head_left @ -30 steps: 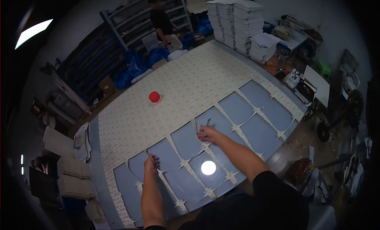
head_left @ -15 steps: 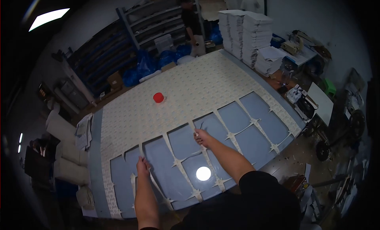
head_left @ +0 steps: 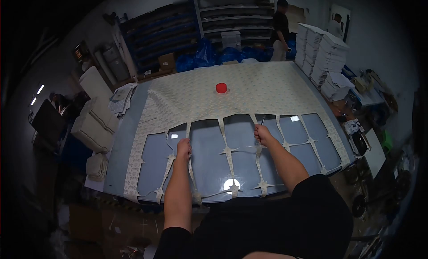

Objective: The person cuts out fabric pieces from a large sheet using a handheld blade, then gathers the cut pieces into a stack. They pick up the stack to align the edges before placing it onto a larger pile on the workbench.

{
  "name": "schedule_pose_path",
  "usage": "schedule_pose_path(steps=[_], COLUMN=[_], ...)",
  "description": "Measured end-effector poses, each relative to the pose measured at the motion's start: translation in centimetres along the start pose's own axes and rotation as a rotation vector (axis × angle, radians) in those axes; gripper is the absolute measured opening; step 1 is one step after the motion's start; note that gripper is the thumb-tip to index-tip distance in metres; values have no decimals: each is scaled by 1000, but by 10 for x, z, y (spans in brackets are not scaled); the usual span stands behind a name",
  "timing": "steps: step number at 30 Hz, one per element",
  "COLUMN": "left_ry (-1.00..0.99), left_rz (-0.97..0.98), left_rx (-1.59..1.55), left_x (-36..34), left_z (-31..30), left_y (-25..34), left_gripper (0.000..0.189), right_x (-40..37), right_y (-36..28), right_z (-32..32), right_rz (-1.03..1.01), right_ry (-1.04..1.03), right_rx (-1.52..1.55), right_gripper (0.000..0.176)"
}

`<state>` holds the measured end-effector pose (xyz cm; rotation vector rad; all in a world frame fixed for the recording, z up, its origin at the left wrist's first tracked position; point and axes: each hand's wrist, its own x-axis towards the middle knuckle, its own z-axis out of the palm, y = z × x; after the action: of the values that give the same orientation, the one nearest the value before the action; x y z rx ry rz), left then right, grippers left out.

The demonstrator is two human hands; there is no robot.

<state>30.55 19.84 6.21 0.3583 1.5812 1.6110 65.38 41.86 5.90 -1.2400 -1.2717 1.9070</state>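
Note:
A patterned cream sheet (head_left: 191, 91) lies over a blue-grey table (head_left: 122, 147), its near part cut into large openings with narrow strips between them. My left hand (head_left: 183, 148) is closed on one strip left of the middle. Farther right, my right hand (head_left: 262, 134) grips another strip, and a thin dark tool (head_left: 263, 119) sticks up from the same hand. Between the hands runs a free strip (head_left: 228, 154) with star-shaped offcuts. A red round object (head_left: 221, 88) sits on the uncut part of the sheet.
Tall paper stacks (head_left: 323, 51) stand at the table's far right corner. Behind the table are blue bags (head_left: 205, 53), shelves (head_left: 232, 13) and a standing person (head_left: 280, 31). Another person (head_left: 335, 26) is at the doorway. Folded cream material (head_left: 93, 125) is piled at the left.
The view has swung left and levelled. Both hands keep hold of their strips; the sheet's cut edge now looks lifted and wavy, with folds at its left.

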Motion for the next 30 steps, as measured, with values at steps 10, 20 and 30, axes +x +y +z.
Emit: schedule_pose_path(steps=[10, 20, 30], left_ry=[-15, -60, -110], left_rz=[-33, -29, -147], left_rx=[-75, -28, -5], left_x=[-48, -104, -137], left_z=[-22, -24, -30], left_y=[-18, -8, 20], left_gripper=[10, 13, 16], right_x=[-31, -101, -133], right_y=[6, -15, -35], right_z=[-25, -32, -40], right_rz=[54, 81, 113], right_ry=[-17, -19, -8], right_rx=[-84, 24, -20], right_gripper=[36, 38, 41])
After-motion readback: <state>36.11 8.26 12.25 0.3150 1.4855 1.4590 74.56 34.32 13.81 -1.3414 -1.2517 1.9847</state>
